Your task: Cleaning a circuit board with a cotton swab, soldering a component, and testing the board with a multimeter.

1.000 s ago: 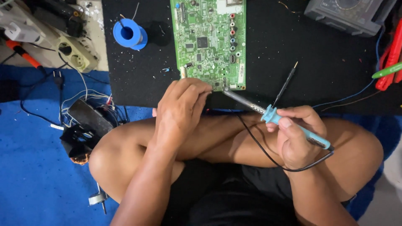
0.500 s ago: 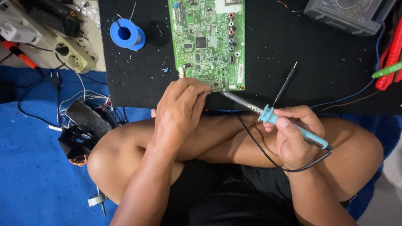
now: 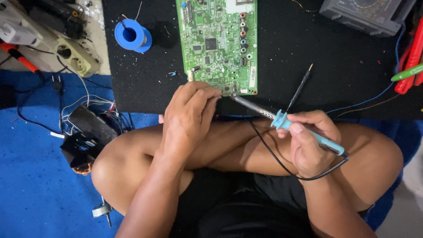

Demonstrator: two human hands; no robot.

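Observation:
A green circuit board (image 3: 218, 42) lies on a black mat (image 3: 335, 61) in front of my crossed legs. My left hand (image 3: 189, 112) rests at the board's near edge, fingers curled over something I cannot make out. My right hand (image 3: 308, 141) grips a soldering iron (image 3: 282, 120) by its light blue handle. The iron's metal tip touches the board's near edge beside my left fingertips. A black probe (image 3: 299, 87) lies on the mat just beyond my right hand.
A blue solder spool (image 3: 132, 35) stands on the mat's left part. A dark meter (image 3: 365, 15) sits at the top right, red and green tools (image 3: 410, 66) by the right edge. A power strip (image 3: 75, 57), cables and a black device (image 3: 88, 132) lie on the blue floor covering at left.
The view has shifted slightly. Both hands stay in place, with the iron's tip still at the board's near edge.

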